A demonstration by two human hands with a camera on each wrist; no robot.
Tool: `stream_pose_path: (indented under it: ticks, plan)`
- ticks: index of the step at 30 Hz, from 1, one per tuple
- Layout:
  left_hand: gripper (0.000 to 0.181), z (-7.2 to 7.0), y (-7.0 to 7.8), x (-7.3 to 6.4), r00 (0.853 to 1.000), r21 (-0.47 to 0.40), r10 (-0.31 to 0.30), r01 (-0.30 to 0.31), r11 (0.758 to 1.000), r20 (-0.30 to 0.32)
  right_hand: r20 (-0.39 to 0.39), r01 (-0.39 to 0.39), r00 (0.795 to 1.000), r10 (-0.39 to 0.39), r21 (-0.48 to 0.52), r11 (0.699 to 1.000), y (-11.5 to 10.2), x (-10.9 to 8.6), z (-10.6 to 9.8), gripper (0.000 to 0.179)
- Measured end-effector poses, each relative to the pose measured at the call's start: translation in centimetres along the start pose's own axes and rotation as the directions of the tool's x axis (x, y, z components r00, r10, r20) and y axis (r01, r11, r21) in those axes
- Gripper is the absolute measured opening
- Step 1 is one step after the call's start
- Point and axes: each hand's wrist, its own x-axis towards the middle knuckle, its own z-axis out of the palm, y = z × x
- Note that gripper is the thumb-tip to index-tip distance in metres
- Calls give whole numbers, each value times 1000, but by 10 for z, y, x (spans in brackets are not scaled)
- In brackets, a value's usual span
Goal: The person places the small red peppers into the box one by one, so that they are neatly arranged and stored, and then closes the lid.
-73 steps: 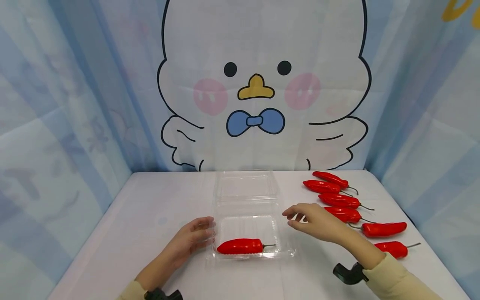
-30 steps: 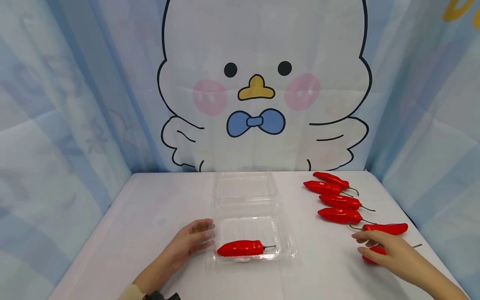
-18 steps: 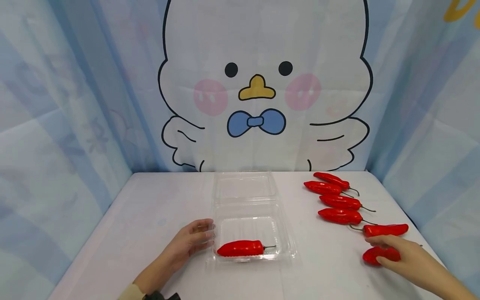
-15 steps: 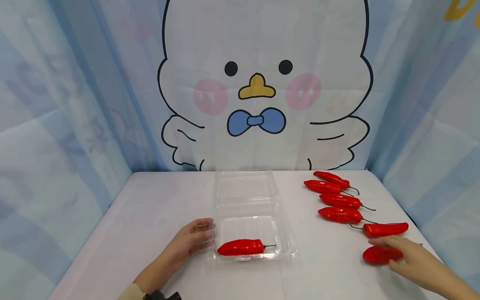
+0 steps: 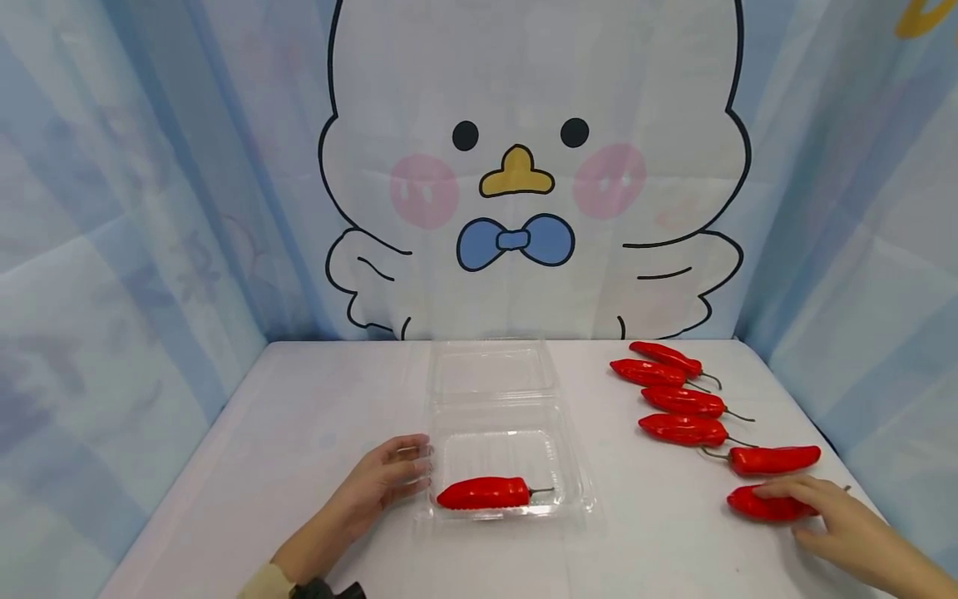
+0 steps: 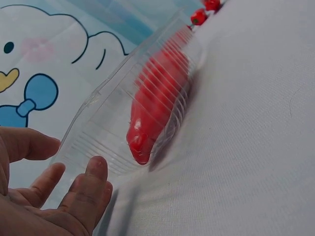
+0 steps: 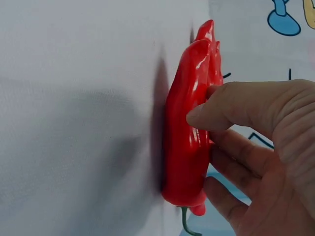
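where right hand [image 5: 846, 517] touches one pepper [image 5: 767, 506], five others [image 5: 683, 430], one boxed [image 5: 482, 493]

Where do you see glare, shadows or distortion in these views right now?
Head view: small glints on the clear plastic clamshell; left wrist view: the clamshell's ribs stripe the boxed chili pepper; right wrist view: bright glare on the loose chili pepper by the right hand, soft shadows across the white tabletop.

White table [image 5: 636, 541] with red peppers [image 5: 683, 430], open clear container [image 5: 496, 453]
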Motion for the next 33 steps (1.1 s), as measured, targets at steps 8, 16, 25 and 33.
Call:
stream_pose_path:
  ticks: [8, 16, 25, 33]
  plan:
    - [53, -1, 1, 0, 1000, 3, 17, -17, 1000, -2, -61, 10, 998, -12, -30, 1000, -2, 8, 3, 56]
    - [54, 1, 0, 2, 1000, -17, 11, -11, 1000, -4, -89, -18, 996, 12, -71, 997, -3, 17, 12, 58]
    - [54, 4, -1, 3, 1000, -11, 9, -9, 1000, -25, -150, 6, 988, -31, -165, 986, -5, 22, 17, 52]
    - [53, 4, -1, 2, 999, -12, 19, -19, 1000, -26, -162, 16, 986, -45, -177, 984, -7, 25, 17, 50]
